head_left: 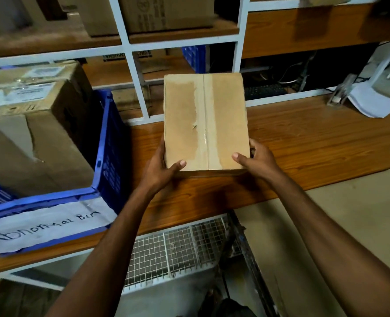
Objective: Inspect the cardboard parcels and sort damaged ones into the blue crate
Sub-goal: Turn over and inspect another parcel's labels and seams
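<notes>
I have both bare forearms stretched forward to the near end of the parcel (205, 121), closing in on it from either side. My left grip (164, 168) clasps the parcel's near left corner. Its thumb lies flat across the top face and points toward the parcel's middle. Its fingers run along the left side, mostly hidden behind the edge. My right grip (256, 160) takes the near right corner in the same way, with the thumb laid on the top face and the fingers curled round the right edge, knuckles showing beside it. Both wrists sit just short of the parcel's near edge, the left one bent slightly inward.
</notes>
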